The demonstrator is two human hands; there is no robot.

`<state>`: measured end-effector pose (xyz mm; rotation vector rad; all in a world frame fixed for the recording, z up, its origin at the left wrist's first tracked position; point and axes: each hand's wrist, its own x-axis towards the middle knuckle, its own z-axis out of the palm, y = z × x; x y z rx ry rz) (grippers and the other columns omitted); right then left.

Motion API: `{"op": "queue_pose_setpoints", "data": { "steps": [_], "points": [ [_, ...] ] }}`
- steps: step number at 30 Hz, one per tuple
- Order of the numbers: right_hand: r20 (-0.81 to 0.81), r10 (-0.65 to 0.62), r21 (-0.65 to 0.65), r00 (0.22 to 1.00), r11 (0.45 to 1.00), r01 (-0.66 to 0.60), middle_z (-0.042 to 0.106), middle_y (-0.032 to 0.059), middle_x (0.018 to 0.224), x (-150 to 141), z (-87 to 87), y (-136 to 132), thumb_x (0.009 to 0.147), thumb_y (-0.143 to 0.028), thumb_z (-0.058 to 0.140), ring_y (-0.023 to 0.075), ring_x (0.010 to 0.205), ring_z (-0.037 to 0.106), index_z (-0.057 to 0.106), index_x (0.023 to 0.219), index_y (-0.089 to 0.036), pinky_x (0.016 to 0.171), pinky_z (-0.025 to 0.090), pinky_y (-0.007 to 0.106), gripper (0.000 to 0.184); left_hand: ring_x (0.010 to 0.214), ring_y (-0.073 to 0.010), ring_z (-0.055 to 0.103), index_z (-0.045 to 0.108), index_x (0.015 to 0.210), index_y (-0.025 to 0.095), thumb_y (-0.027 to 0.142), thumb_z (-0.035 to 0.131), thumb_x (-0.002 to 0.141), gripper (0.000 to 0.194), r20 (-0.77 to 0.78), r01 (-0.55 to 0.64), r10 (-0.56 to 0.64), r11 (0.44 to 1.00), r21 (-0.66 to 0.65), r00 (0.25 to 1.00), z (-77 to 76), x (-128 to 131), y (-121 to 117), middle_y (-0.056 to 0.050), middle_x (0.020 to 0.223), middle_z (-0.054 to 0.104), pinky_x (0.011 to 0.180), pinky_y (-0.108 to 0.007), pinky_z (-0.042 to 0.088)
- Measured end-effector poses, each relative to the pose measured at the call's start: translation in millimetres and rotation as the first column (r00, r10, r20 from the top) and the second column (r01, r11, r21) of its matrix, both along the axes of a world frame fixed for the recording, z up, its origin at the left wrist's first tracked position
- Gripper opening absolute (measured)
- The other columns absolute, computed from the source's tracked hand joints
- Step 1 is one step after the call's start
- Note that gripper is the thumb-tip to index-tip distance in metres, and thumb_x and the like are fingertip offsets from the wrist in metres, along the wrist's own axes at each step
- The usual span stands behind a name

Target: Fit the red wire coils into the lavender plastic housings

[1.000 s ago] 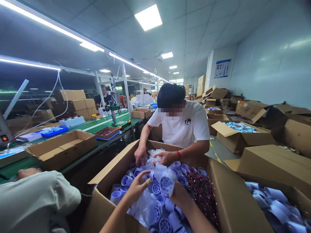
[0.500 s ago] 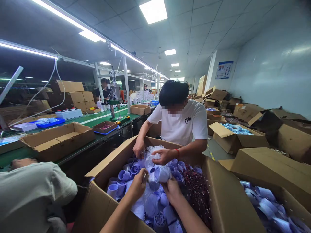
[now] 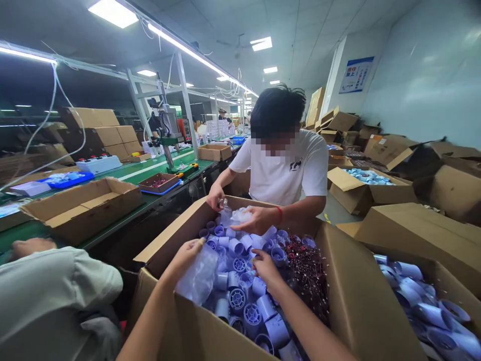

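Note:
A clear plastic bag [image 3: 199, 276] hangs from my left hand [image 3: 190, 255], pinched between thumb and fingers over the left side of a large cardboard box [image 3: 361, 281]. My right hand [image 3: 266, 266] is over the middle of the box, its fingers apart and close to the heap, with nothing seen in them. Below both hands lie many pale violet plastic cups [image 3: 237, 299], some showing spoked round ends. Dark red wired parts [image 3: 308, 271] with pale tips fill the box's right side. Opposite me, a co-worker's hands [image 3: 259, 219] hold another clear plastic bag [image 3: 240, 215].
Another person's sleeve [image 3: 56, 291] is close on my left. A green workbench [image 3: 139, 170] carries an open carton [image 3: 86, 205] and a shallow box of red parts [image 3: 160, 183]. On my right, another box holds white plastic pieces [image 3: 428, 301].
My left hand has moved left and up with the bag, away from my right hand. The cup piece near my right hand is out of its fingers. The view has shifted slightly.

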<state>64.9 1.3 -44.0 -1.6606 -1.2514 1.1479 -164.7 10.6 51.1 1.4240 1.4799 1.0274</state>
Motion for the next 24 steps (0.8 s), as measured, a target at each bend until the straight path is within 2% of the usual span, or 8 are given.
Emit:
{"op": "queue_pose_setpoints", "data": {
  "steps": [2,4,7,11,14,17,20,24],
  "points": [
    [0.117,0.062,0.031,0.991,0.997,-0.066,0.068,0.006,0.083,-4.0,-2.2,7.1,0.074,-0.01,0.048,0.019,0.078,0.064,0.065,0.101,-0.016,0.067,0.049,0.028,0.032,0.047,-0.0112,0.037,0.046,0.052,0.02,0.05,0.057,0.061,0.033,0.077,-0.216,0.215,0.976,0.003,0.974,1.1,-9.8,3.3,0.005,0.046,0.04,0.048,-0.024,0.03],
    [0.234,0.131,0.072,0.964,0.986,-0.151,0.07,0.0067,0.09,-13.7,-3.7,13.8,0.072,-0.007,0.051,0.0205,0.091,0.063,0.069,0.089,-0.017,0.081,0.046,0.028,0.026,0.047,-0.0107,0.034,0.039,0.047,0.021,0.046,0.055,0.064,0.034,0.043,-0.45,0.448,0.888,0.092,0.893,-3.8,-15.3,4.4,0.007,0.043,0.035,0.048,-0.024,0.029],
    [0.389,0.223,0.09,0.894,0.957,-0.277,0.07,0.0083,0.098,-34.2,-5.5,26.5,0.072,-0.004,0.053,0.0222,0.101,0.061,0.07,0.084,-0.018,0.087,0.042,0.028,0.024,0.046,-0.0098,0.028,0.027,0.044,0.022,0.041,0.049,0.07,0.039,-0.083,-0.585,0.624,0.764,0.272,0.777,-14.3,-17.6,2.4,0.007,0.042,0.025,0.049,-0.024,0.025],
    [0.552,0.268,0.037,0.79,0.938,-0.344,0.07,0.0113,0.099,-68.0,-8.1,49.9,0.078,-0.01,0.053,0.0244,0.096,0.063,0.07,0.087,-0.018,0.082,0.044,0.031,0.021,0.048,-0.0102,0.027,0.023,0.046,0.022,0.04,0.044,0.074,0.04,-0.169,-0.544,0.642,0.738,0.399,0.748,-20.5,-15.8,-1.3,0.007,0.046,0.021,0.051,-0.024,0.024],
    [0.651,0.23,-0.009,0.723,0.955,-0.296,0.07,0.016,0.093,-94.1,-11.4,61.6,0.082,-0.014,0.049,0.0276,0.09,0.064,0.07,0.086,-0.016,0.077,0.045,0.035,0.022,0.049,-0.0107,0.028,0.022,0.047,0.022,0.04,0.042,0.077,0.039,-0.189,-0.541,0.646,0.737,0.405,0.739,-21.5,-15.0,-1.1,0.007,0.046,0.02,0.051,-0.024,0.024],
    [0.73,0.149,0.014,0.667,0.973,-0.232,0.066,0.0192,0.107,-109.6,-18.0,61.2,0.085,-0.014,0.045,0.03,0.097,0.062,0.068,0.098,-0.014,0.083,0.042,0.04,0.027,0.049,-0.0113,0.028,0.022,0.048,0.023,0.04,0.041,0.078,0.039,-0.203,-0.534,0.639,0.746,0.398,0.742,-23.5,-14.7,0.4,0.006,0.046,0.022,0.051,-0.024,0.025],
    [0.78,0.063,0.056,0.622,0.984,-0.17,0.057,0.0201,0.124,-107.2,-26.8,55.3,0.085,-0.018,0.046,0.033,0.112,0.053,0.062,0.112,-0.014,0.092,0.036,0.045,0.031,0.049,-0.0115,0.028,0.023,0.048,0.023,0.039,0.041,0.078,0.038,-0.188,-0.517,0.614,0.764,0.387,0.767,-25.7,-13.9,1.7,0.006,0.046,0.024,0.051,-0.024,0.024],
    [0.807,0.033,0.024,0.589,0.996,-0.088,0.059,0.023,0.118,-90.3,-36.1,56.2,0.087,-0.03,0.048,0.0346,0.116,0.049,0.063,0.109,-0.013,0.089,0.038,0.046,0.031,0.049,-0.0113,0.028,0.023,0.048,0.023,0.038,0.041,0.077,0.037,-0.155,-0.499,0.576,0.791,0.355,0.803,-26.8,-11.3,5.2,0.006,0.047,0.025,0.051,-0.024,0.024]
  ]
}}
